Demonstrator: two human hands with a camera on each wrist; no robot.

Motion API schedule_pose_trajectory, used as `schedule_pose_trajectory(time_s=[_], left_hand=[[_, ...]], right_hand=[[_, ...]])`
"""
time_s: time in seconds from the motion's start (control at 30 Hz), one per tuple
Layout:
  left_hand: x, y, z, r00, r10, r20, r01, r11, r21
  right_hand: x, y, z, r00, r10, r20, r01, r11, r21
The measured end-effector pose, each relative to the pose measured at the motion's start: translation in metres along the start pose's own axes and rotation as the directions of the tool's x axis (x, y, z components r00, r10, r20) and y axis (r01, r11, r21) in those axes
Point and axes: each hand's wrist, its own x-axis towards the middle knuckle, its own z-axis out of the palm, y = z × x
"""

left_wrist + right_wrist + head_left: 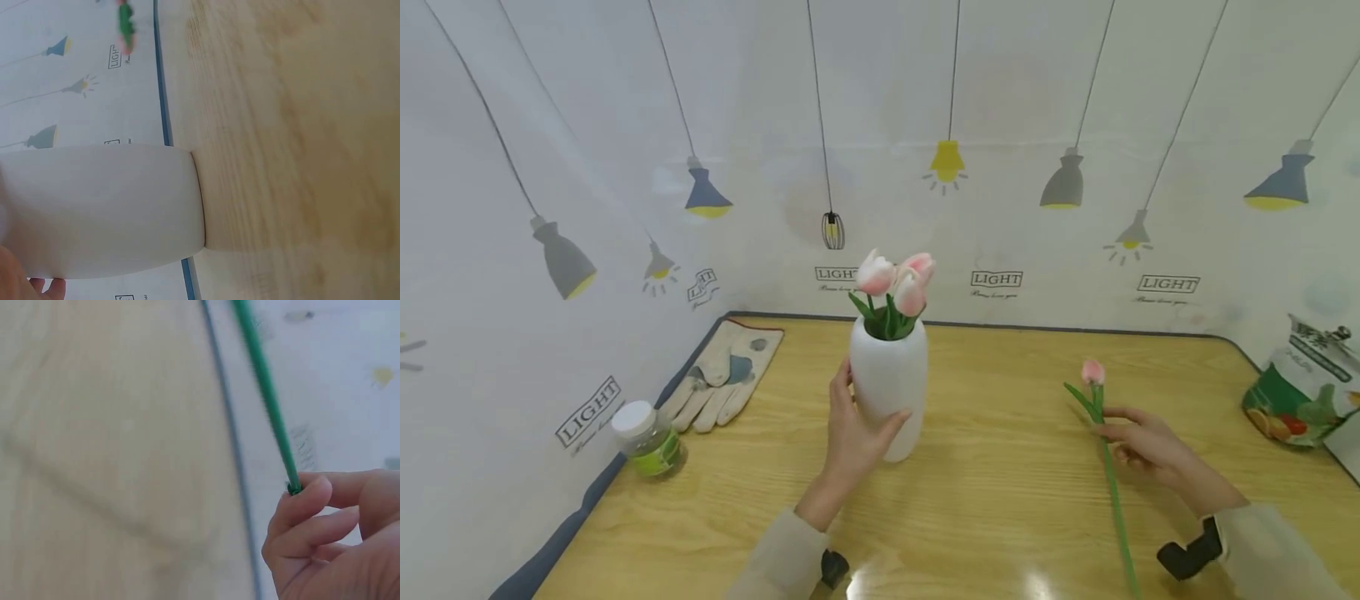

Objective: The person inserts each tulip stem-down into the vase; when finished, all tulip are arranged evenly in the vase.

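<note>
A white vase [891, 383] stands upright on the wooden table, with several pink-and-white tulips [910, 287] in its mouth. My left hand [859, 429] grips the vase around its side, thumb across the front. In the left wrist view the smooth vase [106, 209] fills much of the lower left, its base on the tabletop. To the right, my right hand [1153, 454] pinches a single pink tulip [1093, 372] by its green stem, just below the leaves. The right wrist view shows that stem [269, 394] between thumb and fingers, the bloom out of sight.
A pair of work gloves [726, 375] lies at the back left, beside a clear jar [651, 446] with a white lid. A green-and-white bag [1300, 387] sits at the far right. Behind the table [992, 500] hangs a lamp-patterned cloth [887, 100].
</note>
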Motion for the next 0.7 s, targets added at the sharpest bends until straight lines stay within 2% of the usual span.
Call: schedule_pose_trajectory(time_s=[0.1,0.2,0.33,0.43,0.5,0.6,0.67,0.7], left_hand=[[0.0,0.002,0.001,1.0,0.007,0.002,-0.007,1.0,0.002],[0.0,0.003,0.001,1.0,0.003,0.001,-0.003,1.0,0.01],[0.0,0.003,0.0,1.0,-0.01,0.007,0.01,1.0,0.01],[0.001,0.002,0.0,1.0,-0.017,0.009,0.017,1.0,0.006],[0.001,0.001,0.0,1.0,-0.021,0.012,0.021,1.0,0.003],[0.0,0.0,0.0,1.0,-0.019,0.017,0.019,1.0,-0.001],[0.0,0.0,0.001,1.0,-0.017,0.018,0.017,1.0,-0.006],[0.001,0.0,0.0,1.0,-0.016,0.017,0.016,1.0,-0.008]], right_hand=[[-0.007,-0.032,0.01,0.996,-0.09,-0.021,0.091,0.994,0.068],[-0.011,-0.071,0.024,0.976,-0.201,-0.08,0.209,0.973,0.102],[-0.016,-0.121,0.045,0.928,-0.329,-0.177,0.345,0.936,0.064],[-0.02,-0.154,0.06,0.884,-0.405,-0.233,0.434,0.896,0.089],[-0.022,-0.174,0.071,0.851,-0.454,-0.265,0.5,0.854,0.145],[-0.028,-0.2,0.087,0.786,-0.545,-0.292,0.611,0.756,0.235],[-0.034,-0.219,0.098,0.735,-0.604,-0.308,0.676,0.685,0.27],[-0.037,-0.228,0.103,0.703,-0.637,-0.315,0.71,0.646,0.28]])
